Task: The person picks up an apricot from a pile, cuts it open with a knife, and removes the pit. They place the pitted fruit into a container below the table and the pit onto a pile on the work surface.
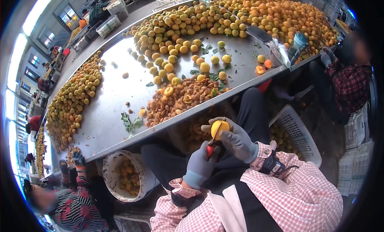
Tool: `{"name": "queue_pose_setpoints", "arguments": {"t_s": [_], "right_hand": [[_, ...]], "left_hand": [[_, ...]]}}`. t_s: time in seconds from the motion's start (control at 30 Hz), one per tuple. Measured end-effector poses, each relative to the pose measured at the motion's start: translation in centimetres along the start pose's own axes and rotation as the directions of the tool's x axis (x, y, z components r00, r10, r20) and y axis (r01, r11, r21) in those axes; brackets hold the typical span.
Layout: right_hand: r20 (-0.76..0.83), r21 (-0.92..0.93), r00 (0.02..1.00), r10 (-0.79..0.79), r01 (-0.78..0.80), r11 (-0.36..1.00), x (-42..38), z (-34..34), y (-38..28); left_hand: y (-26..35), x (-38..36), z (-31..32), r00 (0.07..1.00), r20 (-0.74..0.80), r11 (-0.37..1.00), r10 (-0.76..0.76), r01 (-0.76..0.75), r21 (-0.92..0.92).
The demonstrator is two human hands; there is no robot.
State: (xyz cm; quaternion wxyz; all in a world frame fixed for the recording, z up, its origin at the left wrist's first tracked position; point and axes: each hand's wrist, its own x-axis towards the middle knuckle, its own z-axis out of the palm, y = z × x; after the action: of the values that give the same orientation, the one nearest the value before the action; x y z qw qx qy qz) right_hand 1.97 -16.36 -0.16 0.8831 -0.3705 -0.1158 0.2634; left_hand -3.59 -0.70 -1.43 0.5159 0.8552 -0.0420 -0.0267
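Note:
My gloved left hand [201,164] is closed around the red handle of a small knife [210,149]. The blade points upward and lies against a yellow-orange apricot [222,126]. Gripping that apricot from the right, above my lap, is my gloved right hand [239,142]. Just beyond my hands, along the near edge of the metal table [112,100], lies a heap of brown apricot pits [176,102] with an opened apricot half [168,91] on top. Whole apricots [170,58] spread behind the pits, with green leaves among them.
A white bucket [150,174] holding apricots stands left of my legs. To the right is a white plastic crate [300,130] with fruit. A phone [259,33] and a cup [298,44] sit on the table. Co-workers sit at right [348,84] and lower left [76,204].

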Motion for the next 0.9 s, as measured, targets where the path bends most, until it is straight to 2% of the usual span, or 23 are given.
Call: {"name": "queue_pose_setpoints", "arguments": {"t_s": [0.03, 0.1, 0.13, 0.23, 0.3, 0.33, 0.43, 0.5, 0.53, 0.6, 0.63, 0.7, 0.8, 0.83, 0.9], "right_hand": [[0.001, -0.003, 1.0, 0.0, 0.0, 1.0, -0.1, 0.1, 0.3], [-0.017, 0.288, 0.994, 0.111, -0.101, 0.952, 0.1, 0.2, 0.9], [-0.014, 0.289, 0.994, 0.112, -0.103, 0.952, 0.1, 0.3, 0.9], [-0.011, 0.187, 0.998, 0.067, -0.063, 0.98, 0.3, 0.1, 0.4], [-0.002, -0.191, 0.997, 0.071, -0.07, 0.979, 0.4, -0.5, -0.2], [-0.002, -0.193, 0.997, 0.071, -0.07, 0.979, 0.5, -0.6, 0.0], [-0.024, -0.155, 1.0, 0.02, -0.023, 0.988, 0.8, -0.1, 0.1], [-0.133, 0.17, 0.985, 0.11, -0.086, 0.982, 0.7, 0.9, 0.2], [-0.133, 0.17, 0.985, 0.11, -0.087, 0.982, 0.8, 0.5, 0.3], [-0.053, -0.011, 0.997, 0.052, -0.053, 0.999, 1.4, -0.6, 0.5], [-0.052, -0.011, 0.997, 0.054, -0.055, 0.998, 1.5, -0.4, 0.8], [-0.121, -0.315, 0.981, -0.151, 0.106, 0.943, 1.8, 0.2, 1.0], [-0.046, -0.429, 0.99, -0.133, 0.1, 0.898, 1.6, -0.5, 0.6], [-0.045, -0.43, 0.991, -0.13, 0.098, 0.898, 1.5, -0.3, 0.5], [-0.203, -0.071, 0.976, 0.077, -0.093, 0.993, 1.0, 0.8, 0.3]], "left_hand": [[0.0, 0.0, 0.1, 1.0, -0.004, 1.0, -0.008, 0.008, 0.003], [-0.1, 0.2, 0.1, 1.0, -0.009, 0.999, -0.028, 0.029, 0.036], [-0.3, 0.2, 0.0, 0.998, -0.009, 0.996, -0.056, 0.056, 0.071], [-0.9, 0.5, -0.4, 0.999, 0.028, 0.991, -0.019, 0.015, 0.132], [-1.3, 0.6, -0.1, 1.0, 0.015, 0.996, -0.003, 0.001, 0.085], [-1.3, 0.6, 0.1, 1.0, 0.002, 0.999, 0.013, -0.013, 0.039], [-0.9, 0.8, 0.3, 1.0, -0.021, 0.999, 0.017, -0.018, -0.042], [-0.4, 1.0, 0.0, 1.0, -0.023, 0.999, -0.007, 0.006, -0.04], [-0.3, 1.0, -0.1, 0.999, -0.024, 0.999, -0.028, 0.027, -0.037], [-0.6, 1.2, -0.5, 1.0, -0.006, 1.0, -0.027, 0.027, 0.008], [-0.8, 1.2, -0.6, 1.0, 0.011, 0.998, -0.029, 0.028, 0.052], [-1.1, 1.2, -0.3, 1.0, -0.002, 1.0, -0.007, 0.007, 0.025], [-1.1, 1.1, 0.0, 1.0, -0.008, 1.0, 0.013, -0.013, -0.016], [-1.0, 1.0, 0.1, 1.0, -0.005, 1.0, 0.006, -0.006, -0.025], [-1.1, 1.0, 0.4, 1.0, -0.014, 1.0, 0.001, -0.001, 0.007]]}}
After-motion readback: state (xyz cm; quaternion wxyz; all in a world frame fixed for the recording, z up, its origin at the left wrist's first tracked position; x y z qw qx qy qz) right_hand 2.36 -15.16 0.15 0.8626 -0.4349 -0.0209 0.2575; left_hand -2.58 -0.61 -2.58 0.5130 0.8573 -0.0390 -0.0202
